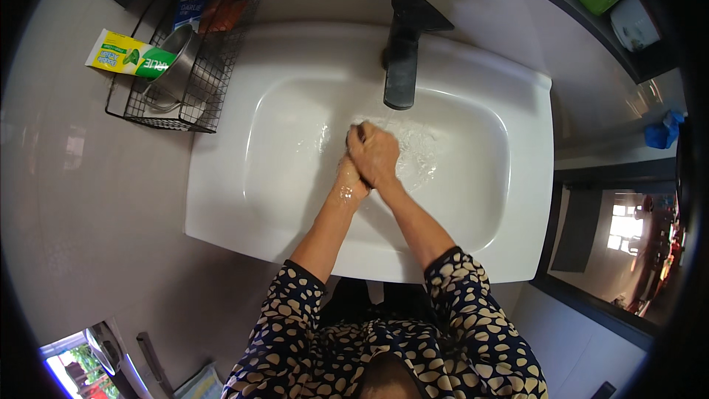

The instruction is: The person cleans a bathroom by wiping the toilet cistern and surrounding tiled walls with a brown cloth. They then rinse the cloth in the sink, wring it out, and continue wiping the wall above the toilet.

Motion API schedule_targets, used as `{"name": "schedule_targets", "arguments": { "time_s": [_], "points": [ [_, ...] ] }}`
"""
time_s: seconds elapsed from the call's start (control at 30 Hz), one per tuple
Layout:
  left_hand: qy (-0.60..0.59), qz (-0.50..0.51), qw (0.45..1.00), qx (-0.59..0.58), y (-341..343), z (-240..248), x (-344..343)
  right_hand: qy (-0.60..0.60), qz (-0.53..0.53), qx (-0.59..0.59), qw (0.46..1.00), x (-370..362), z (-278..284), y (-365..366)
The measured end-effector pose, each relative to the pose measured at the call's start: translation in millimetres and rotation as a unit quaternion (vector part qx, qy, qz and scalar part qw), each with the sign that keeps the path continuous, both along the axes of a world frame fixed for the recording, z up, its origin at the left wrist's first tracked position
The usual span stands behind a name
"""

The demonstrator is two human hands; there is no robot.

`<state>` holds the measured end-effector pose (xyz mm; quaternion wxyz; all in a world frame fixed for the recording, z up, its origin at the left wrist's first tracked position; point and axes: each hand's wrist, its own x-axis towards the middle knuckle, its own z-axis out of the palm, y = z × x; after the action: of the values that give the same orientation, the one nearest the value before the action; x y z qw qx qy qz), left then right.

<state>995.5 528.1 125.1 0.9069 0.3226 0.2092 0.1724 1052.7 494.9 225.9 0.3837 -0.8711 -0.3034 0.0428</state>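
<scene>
The right hand point(378, 157) lies over the left hand point(348, 171), the two pressed together with the right one's fingers bent down and out of sight. How far those fingers close cannot be told, and the left hand is too covered to read; whether anything small sits between the palms is hidden too. Bright wet specks show on the left wrist.

Both hands hang inside a white basin point(473, 162), its floor beneath them and its front rim under the forearms. Just ahead of the hands, a little right of them, stands a black faucet point(402, 66), its spout end pointing back toward the knuckles. Rippling water point(421, 155) spreads just right of the right hand.

The basin looks hard, heavy and fixed — nothing to lift, and probably slick wherever it is wet. The faucet should be stiff and firmly mounted, but its smooth dark body would likely slide under wet fingers. The better hold is probably the flat top piece point(428, 16), apparently a lever, taken by its free end beyond the spout — light fingertip pressure ought to do. Wet skin on skin will be slippery as well, so a loose hold suits the hands best.
</scene>
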Motion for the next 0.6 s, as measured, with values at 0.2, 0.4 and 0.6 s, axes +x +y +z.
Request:
{"name": "schedule_targets", "arguments": {
  "time_s": [0.2, 0.4, 0.6],
  "points": [
    [-0.166, -0.139, 0.927, -0.305, 11.5, 21.2, -7.3, -0.102, 0.062, 0.105, 0.987, -15.9, -10.7, -14.9],
    [0.195, 0.059, 0.976, -0.076, -12.8, 62.4, 10.8, 0.07, -0.067, -0.132, 0.986, 63.9, -63.9, -51.7],
    [0.261, 0.068, 0.952, -0.145, 22.1, 57.4, -28.4, -0.169, -0.266, -0.213, 0.925, 69.8, -59.5, -64.4]
  ]
}}
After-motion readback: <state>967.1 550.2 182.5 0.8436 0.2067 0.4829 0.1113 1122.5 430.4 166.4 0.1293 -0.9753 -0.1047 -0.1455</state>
